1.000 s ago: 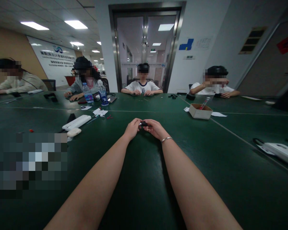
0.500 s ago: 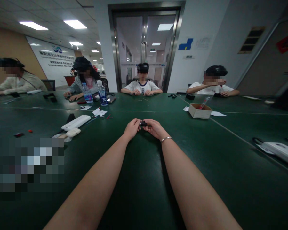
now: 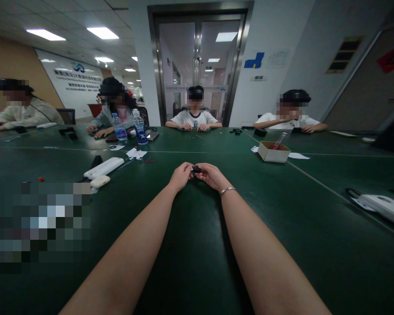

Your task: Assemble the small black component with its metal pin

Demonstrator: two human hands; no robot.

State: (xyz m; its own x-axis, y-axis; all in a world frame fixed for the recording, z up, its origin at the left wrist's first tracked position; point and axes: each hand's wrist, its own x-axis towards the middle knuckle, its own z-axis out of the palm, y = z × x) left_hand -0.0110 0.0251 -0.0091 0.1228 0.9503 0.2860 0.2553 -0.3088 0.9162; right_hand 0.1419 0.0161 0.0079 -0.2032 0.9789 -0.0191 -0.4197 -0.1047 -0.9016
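Both my arms stretch forward over the dark green table (image 3: 187,245). Between my fingertips is a small black object (image 3: 196,169) with a shiny, silvery end on its left; it is too small to tell its kind. My left hand (image 3: 181,176) pinches the shiny end. Around the black end the fingers of my right hand (image 3: 210,176) are closed, and a silver bracelet (image 3: 228,190) circles that wrist. Parts of the object are covered by my fingers.
Left of my hands lie a white power bank-like block (image 3: 104,168), a cream rounded case (image 3: 100,181) and paper scraps (image 3: 136,153). Two bottles (image 3: 140,127) stand farther back. An open cardboard box (image 3: 273,153) is at right, a white device (image 3: 385,208) nearer. Several people sit opposite.
My hands keep almost the same pinch on the small black object. Across the table at right, a person's raised hand has shifted slightly near their face.
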